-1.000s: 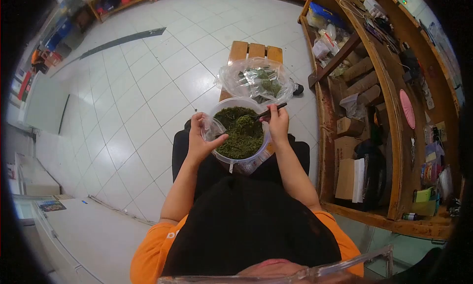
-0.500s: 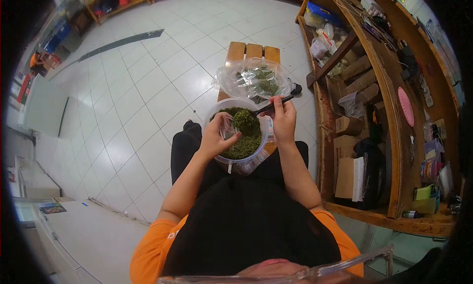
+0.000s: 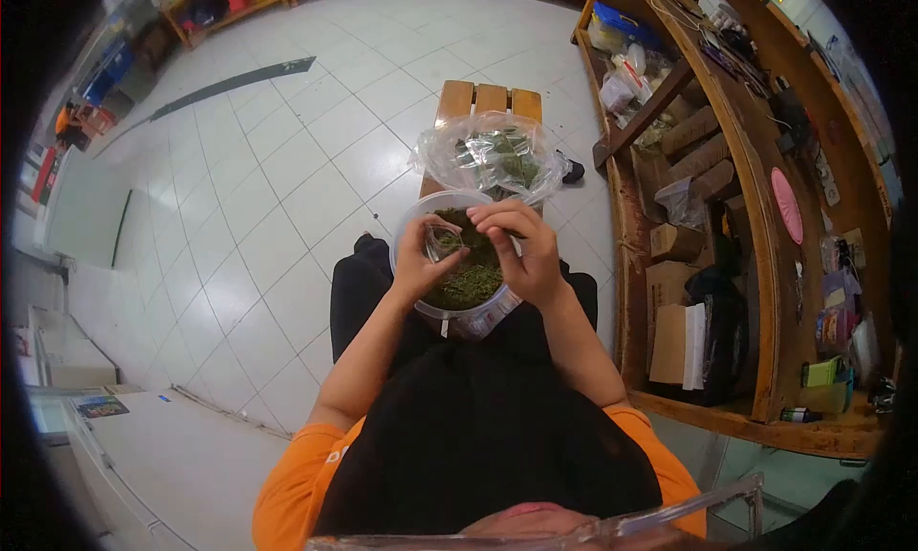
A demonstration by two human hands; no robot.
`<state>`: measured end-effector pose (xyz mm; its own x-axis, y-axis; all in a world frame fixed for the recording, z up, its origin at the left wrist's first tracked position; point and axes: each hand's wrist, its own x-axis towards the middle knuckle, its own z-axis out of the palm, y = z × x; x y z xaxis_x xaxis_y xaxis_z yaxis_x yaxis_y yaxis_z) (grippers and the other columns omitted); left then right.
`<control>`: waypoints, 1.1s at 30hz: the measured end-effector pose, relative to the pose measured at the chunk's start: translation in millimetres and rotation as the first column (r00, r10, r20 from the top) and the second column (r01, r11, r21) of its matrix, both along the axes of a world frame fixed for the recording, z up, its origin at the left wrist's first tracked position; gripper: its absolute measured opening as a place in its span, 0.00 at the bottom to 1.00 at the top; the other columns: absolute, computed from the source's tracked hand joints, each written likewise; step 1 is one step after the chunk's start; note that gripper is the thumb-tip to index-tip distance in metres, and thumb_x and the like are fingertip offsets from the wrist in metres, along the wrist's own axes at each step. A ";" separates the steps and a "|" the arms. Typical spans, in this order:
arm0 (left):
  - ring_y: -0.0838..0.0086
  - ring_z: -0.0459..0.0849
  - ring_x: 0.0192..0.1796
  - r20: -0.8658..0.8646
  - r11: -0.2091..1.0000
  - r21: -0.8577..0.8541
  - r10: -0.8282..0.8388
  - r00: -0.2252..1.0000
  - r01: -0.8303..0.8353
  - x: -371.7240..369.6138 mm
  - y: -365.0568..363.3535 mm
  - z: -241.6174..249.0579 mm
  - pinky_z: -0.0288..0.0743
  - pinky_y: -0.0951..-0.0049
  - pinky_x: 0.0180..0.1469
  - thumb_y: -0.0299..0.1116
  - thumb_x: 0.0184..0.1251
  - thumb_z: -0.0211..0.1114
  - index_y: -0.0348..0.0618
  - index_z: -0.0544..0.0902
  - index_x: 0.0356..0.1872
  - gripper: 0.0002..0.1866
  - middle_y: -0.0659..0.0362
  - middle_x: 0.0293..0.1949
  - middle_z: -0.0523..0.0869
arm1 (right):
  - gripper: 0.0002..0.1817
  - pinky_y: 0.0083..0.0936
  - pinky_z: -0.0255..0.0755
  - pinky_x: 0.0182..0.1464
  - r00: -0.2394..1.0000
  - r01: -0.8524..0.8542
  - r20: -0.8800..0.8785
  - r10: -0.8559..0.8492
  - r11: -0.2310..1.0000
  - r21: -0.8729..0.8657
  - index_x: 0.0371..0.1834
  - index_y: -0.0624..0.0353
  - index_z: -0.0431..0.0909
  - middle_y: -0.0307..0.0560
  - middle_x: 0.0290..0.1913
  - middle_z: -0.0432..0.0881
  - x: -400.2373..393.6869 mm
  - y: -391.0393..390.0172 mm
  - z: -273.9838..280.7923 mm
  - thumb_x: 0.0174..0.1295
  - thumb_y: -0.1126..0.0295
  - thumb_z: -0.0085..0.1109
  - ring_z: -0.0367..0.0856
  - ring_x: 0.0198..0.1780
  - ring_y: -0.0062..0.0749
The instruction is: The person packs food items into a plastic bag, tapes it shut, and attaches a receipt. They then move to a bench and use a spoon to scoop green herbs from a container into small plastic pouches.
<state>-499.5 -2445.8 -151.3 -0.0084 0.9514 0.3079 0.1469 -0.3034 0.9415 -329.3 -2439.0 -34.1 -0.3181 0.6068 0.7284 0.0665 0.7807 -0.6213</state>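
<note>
Clear small bag (image 3: 443, 240), pinched in left hand (image 3: 418, 264) fingers; right hand (image 3: 524, 254) fingers bunched over it

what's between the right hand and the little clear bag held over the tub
Nothing visible. The right hand is right beside the small clear bag, which the left hand holds over the tub of green dried leaves.

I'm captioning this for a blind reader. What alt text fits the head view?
Seen from above, a seated person's left hand holds a small clear bag over a tub of green dried leaves on the lap, and the right hand reaches to it. A larger bag lies on a bench.
</note>
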 end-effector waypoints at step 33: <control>0.68 0.79 0.36 -0.118 0.980 0.100 0.181 0.976 -0.170 -40.2 -18.3 28.3 0.71 0.73 0.40 0.25 0.62 0.64 0.39 0.83 0.38 0.05 0.55 0.32 0.83 | 0.08 0.20 0.65 0.33 0.970 0.154 0.236 -0.053 0.890 -0.430 0.34 0.64 0.80 0.41 0.31 0.77 -19.9 7.7 -67.9 0.59 0.70 0.64 0.72 0.30 0.22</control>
<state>-539.7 -2464.0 -123.0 -0.1282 0.9075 0.4000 0.3212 -0.3436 0.8825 -349.1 -2431.3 -102.0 -0.3518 0.8871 0.2988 0.3010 0.4094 -0.8613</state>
